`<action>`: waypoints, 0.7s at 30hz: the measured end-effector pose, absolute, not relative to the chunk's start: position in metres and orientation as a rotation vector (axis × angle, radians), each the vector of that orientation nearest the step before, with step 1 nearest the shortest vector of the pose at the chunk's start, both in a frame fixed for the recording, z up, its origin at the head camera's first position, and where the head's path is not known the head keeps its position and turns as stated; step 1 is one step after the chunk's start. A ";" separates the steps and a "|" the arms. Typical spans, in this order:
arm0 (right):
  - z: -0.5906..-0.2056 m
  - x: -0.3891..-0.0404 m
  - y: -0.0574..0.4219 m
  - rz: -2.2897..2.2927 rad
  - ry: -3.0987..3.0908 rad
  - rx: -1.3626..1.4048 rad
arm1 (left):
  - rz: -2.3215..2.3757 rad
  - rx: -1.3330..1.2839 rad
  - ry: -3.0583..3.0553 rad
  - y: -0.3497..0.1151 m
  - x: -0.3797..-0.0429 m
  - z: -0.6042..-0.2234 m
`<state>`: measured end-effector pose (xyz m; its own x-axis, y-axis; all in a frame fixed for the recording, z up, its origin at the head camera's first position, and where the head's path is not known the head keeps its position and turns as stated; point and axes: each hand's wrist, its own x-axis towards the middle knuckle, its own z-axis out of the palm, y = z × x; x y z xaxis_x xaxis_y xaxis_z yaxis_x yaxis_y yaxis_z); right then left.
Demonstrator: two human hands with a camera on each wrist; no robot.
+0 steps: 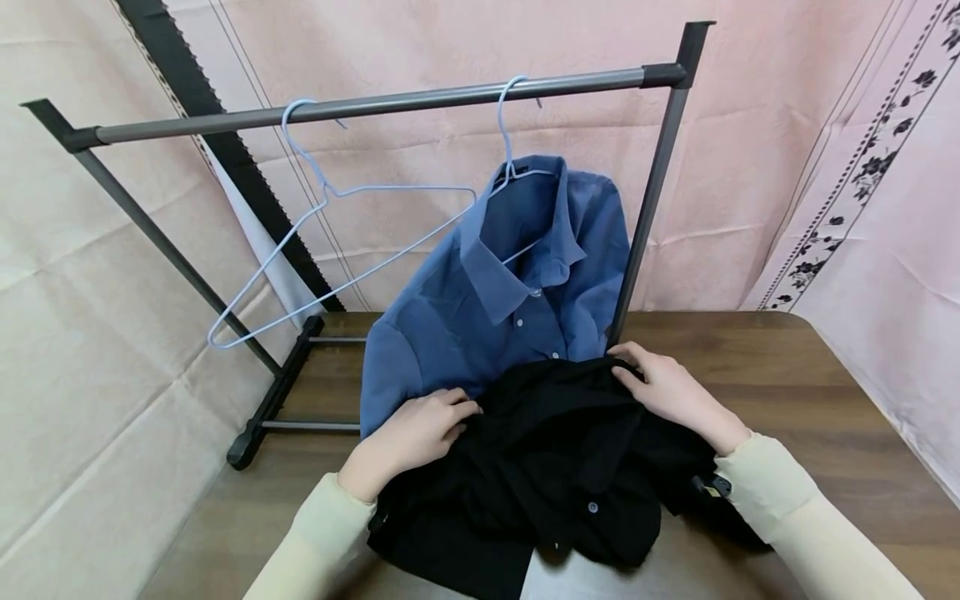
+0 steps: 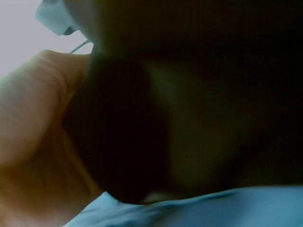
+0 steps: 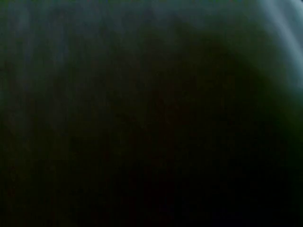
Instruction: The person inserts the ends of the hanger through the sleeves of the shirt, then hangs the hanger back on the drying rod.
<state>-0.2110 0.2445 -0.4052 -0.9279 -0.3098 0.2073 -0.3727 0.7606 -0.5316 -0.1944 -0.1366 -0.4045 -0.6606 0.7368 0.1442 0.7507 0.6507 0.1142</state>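
A black shirt (image 1: 540,450) with small buttons is bunched in front of me in the head view, its lower part draped over the table. My left hand (image 1: 423,429) grips its left side with curled fingers. On the upper right edge, my right hand (image 1: 667,387) pinches the cloth between thumb and fingers. In the left wrist view, the left hand (image 2: 28,118) borders the dark cloth (image 2: 123,132). Dark fabric (image 3: 142,132) fills nearly all of the right wrist view and hides that hand. Just behind hangs a blue collared shirt (image 1: 450,333), partly covered by the black one.
A dark metal rack (image 1: 390,106) stands on the wooden table (image 1: 750,358). The blue shirt's light-blue hanger (image 1: 504,121) hooks over its bar. Left of it, a bare light-blue hanger (image 1: 375,265) hangs on the bar. Pink patterned cloth (image 1: 720,167) forms the backdrop.
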 end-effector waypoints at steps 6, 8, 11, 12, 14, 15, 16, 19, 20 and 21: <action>-0.390 -0.205 0.250 0.893 -2.640 0.558 | -0.260 -1.229 -2.605 -0.134 -0.183 -0.378; -0.384 -0.200 0.252 0.898 -2.583 0.556 | -0.281 -1.218 -2.539 -0.132 -0.179 -0.372; -0.377 -0.193 0.254 0.913 -2.541 0.567 | -0.313 -1.183 -2.454 -0.126 -0.171 -0.368; -0.375 -0.191 0.254 0.919 -2.536 0.582 | -0.328 -1.165 -2.436 -0.124 -0.169 -0.368; -0.374 -0.188 0.256 0.936 -2.543 0.626 | -0.367 -1.120 -2.428 -0.118 -0.163 -0.369; -0.375 -0.187 0.256 0.945 -2.550 0.660 | -0.393 -1.097 -2.438 -0.115 -0.160 -0.371; -0.377 -0.186 0.257 0.947 -2.561 0.698 | -0.421 -1.070 -2.458 -0.112 -0.157 -0.372; -0.383 -0.184 0.257 0.924 -2.615 0.800 | -0.488 -0.983 -2.546 -0.103 -0.149 -0.378; -0.386 -0.183 0.256 0.906 -2.638 0.822 | -0.506 -0.956 -2.584 -0.100 -0.148 -0.380; -0.388 -0.183 0.256 0.884 -2.662 0.840 | -0.516 -0.937 -2.620 -0.098 -0.147 -0.382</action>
